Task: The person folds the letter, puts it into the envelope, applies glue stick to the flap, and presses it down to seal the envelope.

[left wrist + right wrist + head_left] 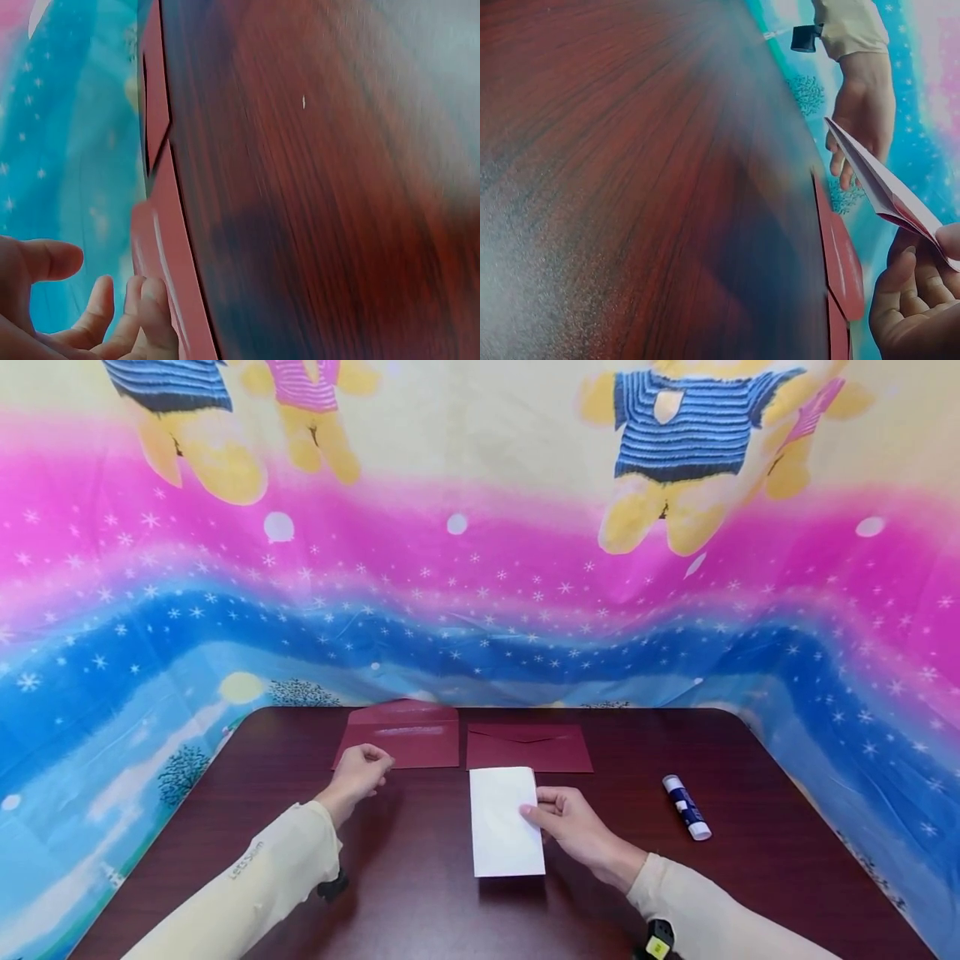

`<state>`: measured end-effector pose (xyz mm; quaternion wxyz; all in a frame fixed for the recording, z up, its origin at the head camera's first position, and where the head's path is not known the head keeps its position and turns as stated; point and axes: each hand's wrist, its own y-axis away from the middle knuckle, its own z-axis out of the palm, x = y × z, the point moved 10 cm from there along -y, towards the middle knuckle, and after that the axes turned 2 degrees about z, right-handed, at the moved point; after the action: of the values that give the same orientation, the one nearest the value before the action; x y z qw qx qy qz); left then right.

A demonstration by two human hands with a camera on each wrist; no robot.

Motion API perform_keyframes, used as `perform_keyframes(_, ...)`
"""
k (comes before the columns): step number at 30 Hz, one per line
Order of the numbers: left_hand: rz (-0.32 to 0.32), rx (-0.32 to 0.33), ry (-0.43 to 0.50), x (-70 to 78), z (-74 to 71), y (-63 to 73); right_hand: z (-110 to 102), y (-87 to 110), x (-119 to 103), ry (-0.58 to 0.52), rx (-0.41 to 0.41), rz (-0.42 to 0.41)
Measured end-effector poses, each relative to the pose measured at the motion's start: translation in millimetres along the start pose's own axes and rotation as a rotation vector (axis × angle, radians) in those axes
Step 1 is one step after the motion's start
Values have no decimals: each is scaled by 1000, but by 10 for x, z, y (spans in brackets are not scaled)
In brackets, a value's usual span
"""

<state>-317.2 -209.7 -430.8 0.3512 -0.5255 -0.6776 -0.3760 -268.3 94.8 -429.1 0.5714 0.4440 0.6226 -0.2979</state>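
My right hand (581, 831) pinches a folded white paper (506, 835) by its right edge, thumb on top, above the table. In the right wrist view the paper (889, 187) appears edge-on, its layers slightly apart with some red inside. My left hand (362, 777) hovers near the front left corner of a dark red envelope (420, 747), holding nothing. Its fingers are loosely bent and the thumb (56, 259) stands apart in the left wrist view. That envelope's flap is raised and bears a shiny strip. A second red envelope (555, 753) lies beside it, flap folded down.
A glue stick (686, 808) with a blue and white label lies on the right side of the dark wooden table (405, 893). Behind the table's far edge hangs a colourful printed cloth (465, 568).
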Motion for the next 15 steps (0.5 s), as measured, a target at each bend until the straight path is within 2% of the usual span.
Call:
perform_keyframes(8, -37, 53, -127, -133, -250, -166, -39, -109, 48, 47, 41, 24)
perform_keyframes(15, -76, 91, -197, -226, -409, -278, -47, -222, 89, 63, 69, 44)
